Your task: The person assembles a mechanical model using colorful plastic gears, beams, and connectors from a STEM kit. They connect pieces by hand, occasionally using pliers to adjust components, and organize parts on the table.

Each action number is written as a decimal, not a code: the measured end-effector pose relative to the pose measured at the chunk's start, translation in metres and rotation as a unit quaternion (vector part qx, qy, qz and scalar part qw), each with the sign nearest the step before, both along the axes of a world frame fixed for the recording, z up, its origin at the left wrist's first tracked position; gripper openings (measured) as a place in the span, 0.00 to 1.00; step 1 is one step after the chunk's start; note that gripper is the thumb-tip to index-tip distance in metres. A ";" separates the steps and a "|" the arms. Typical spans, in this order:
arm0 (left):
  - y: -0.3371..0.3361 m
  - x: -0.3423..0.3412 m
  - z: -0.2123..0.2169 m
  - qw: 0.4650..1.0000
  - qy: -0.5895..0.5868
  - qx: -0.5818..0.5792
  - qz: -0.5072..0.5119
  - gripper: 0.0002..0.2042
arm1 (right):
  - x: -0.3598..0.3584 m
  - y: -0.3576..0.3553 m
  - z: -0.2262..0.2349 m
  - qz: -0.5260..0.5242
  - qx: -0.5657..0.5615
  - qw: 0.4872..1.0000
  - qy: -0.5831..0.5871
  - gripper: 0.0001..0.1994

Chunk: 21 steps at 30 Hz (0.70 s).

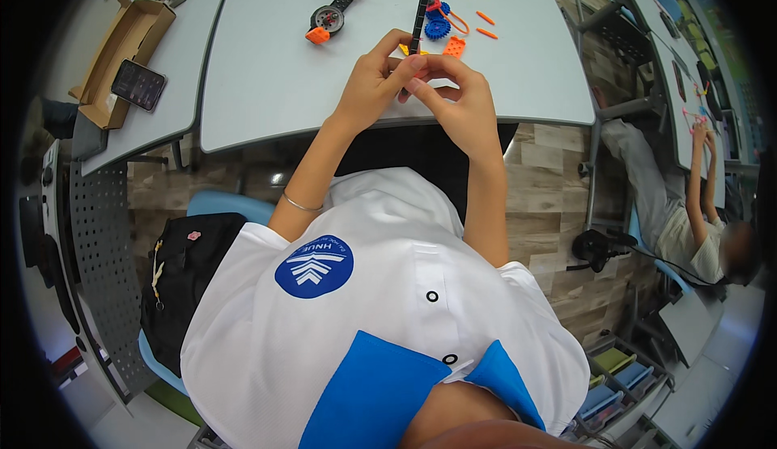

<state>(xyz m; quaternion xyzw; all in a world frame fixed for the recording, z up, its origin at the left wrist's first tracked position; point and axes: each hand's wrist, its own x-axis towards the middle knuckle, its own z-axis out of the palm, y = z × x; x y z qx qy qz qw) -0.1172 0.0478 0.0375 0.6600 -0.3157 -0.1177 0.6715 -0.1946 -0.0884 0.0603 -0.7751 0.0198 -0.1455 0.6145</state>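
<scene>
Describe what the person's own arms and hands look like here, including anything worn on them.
Both forearms are bare, coming up from short white sleeves of a white shirt with blue collar panels and a round blue badge on the chest. The left hand has a thin silver bangle further down the forearm. The right hand shows no ring, watch or glove that I can make out.

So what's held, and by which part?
A long black perforated plastic beam, pinched at its near end by the left hand and right hand.
</scene>
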 end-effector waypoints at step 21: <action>-0.001 0.014 -0.008 0.996 -0.006 0.004 0.086 0.16 | 0.013 -0.030 -0.029 0.012 0.060 0.998 -0.021 0.12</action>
